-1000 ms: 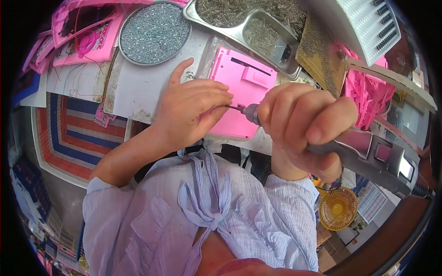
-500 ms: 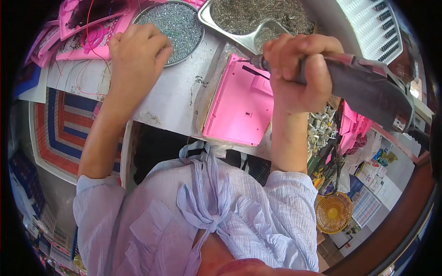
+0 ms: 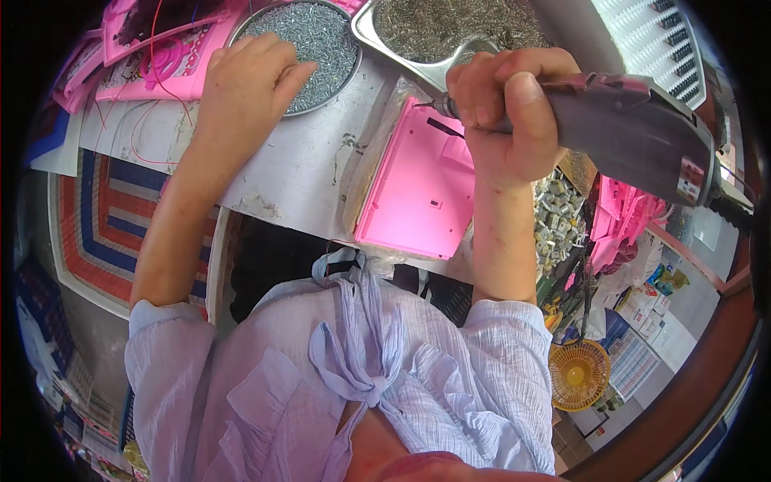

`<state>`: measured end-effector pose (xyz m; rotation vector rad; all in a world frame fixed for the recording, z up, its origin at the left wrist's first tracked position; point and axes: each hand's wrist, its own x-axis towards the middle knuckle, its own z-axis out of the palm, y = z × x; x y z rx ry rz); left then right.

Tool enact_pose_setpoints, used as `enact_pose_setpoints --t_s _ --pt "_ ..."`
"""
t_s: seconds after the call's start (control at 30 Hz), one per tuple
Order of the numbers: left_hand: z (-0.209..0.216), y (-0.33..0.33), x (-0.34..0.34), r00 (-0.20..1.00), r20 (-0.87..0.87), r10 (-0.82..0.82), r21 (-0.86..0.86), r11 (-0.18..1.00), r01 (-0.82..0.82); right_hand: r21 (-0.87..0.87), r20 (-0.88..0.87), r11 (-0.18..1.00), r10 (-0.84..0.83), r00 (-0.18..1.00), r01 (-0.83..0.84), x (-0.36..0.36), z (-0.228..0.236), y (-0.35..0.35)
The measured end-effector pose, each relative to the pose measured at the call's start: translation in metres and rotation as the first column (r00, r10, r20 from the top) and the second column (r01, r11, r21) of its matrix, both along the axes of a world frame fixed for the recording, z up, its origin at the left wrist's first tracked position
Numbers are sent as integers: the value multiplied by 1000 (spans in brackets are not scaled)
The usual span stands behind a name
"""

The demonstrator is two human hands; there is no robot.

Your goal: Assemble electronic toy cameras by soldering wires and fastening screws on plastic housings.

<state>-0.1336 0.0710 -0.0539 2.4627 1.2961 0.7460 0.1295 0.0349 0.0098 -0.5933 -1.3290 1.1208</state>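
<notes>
One second ago the left hand [image 3: 247, 92] was at the tip of the electric screwdriver [image 3: 626, 132], above the pink panel [image 3: 422, 181]; now it has gone to the round bowl [image 3: 331, 101], fingers curled over the screws [image 3: 325, 48]. The right hand [image 3: 514, 112] has carried the tool farther up, near the panel's upper left corner. A heap of small parts [image 3: 558, 221] has become visible beside the right forearm [image 3: 504, 233].
</notes>
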Motion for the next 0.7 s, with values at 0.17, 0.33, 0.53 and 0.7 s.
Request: enact_pose_setpoints --t_s 0.17,0.33,0.53,0.7 --pt "7 -4 5 993 94 -77 -4 997 78 -47 23 997 -60 998 61 -8 -10 -2" --pt "11 -12 4 962 248 -112 -84 987 137 -48 28 997 -57 998 59 -13 7 -5" --pt "28 -29 10 923 385 -23 -317 935 156 11 206 986 -163 965 165 -19 2 -32" --pt "15 -56 22 891 404 -205 -159 944 290 -18 230 983 -171 958 180 -20 -4 -31"
